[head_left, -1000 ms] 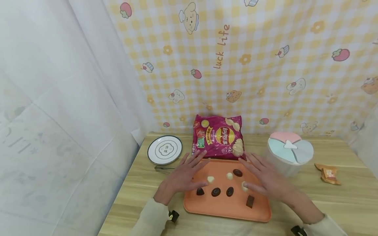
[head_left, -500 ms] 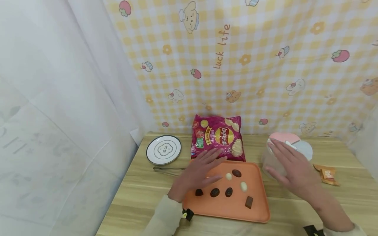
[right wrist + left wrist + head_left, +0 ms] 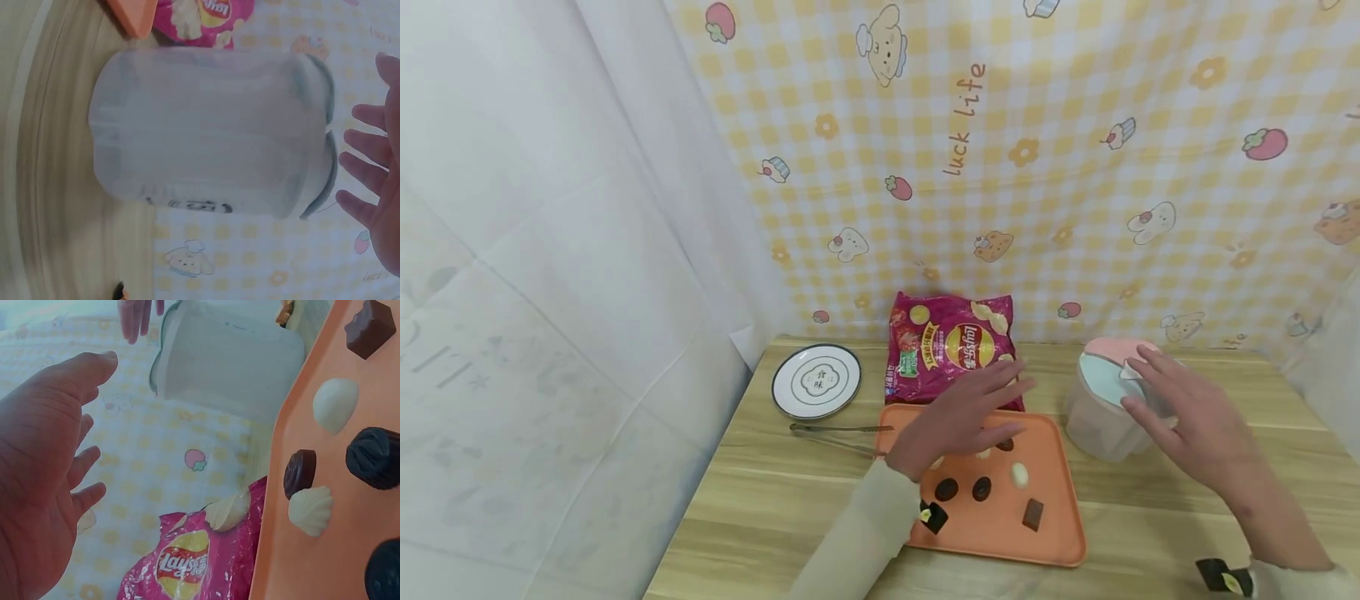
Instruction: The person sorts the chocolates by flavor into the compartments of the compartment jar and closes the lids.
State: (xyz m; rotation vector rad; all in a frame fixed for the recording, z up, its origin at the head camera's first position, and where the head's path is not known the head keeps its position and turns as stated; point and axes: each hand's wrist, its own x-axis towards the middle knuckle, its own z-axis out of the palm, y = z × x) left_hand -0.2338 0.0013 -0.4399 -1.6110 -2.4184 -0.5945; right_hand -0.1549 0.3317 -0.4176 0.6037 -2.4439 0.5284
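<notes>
My left hand (image 3: pixel 962 412) hovers with extended fingers over the orange tray (image 3: pixel 1000 546), overlapping part of a purple Lay's chip bag (image 3: pixel 951 333). On the tray lie several chocolates: dark oval ones such as this chocolate (image 3: pixel 981 489), white shell-shaped ones like this chocolate (image 3: pixel 1019 475), and a brown block (image 3: pixel 1033 514). To the right, a translucent container (image 3: pixel 1101 425) stands with a lid (image 3: pixel 1105 379) of pink and pale blue petals. My right hand (image 3: pixel 1198 425) is spread beside that lid; the right wrist view has a gap between fingers and lid. Neither hand holds anything.
A white, blue-rimmed plate (image 3: pixel 793 367) sits at the back left of the wooden table (image 3: pixel 760 500). Metal tongs (image 3: pixel 835 429) lie between it and the tray, tips at the tray's edge. Behind everything hangs a yellow checked cloth (image 3: pixel 1037 208).
Both hands have moved right: the left from the tray's left side to over its middle, the right from the tray past the container's front to its right side. Nothing was picked up.
</notes>
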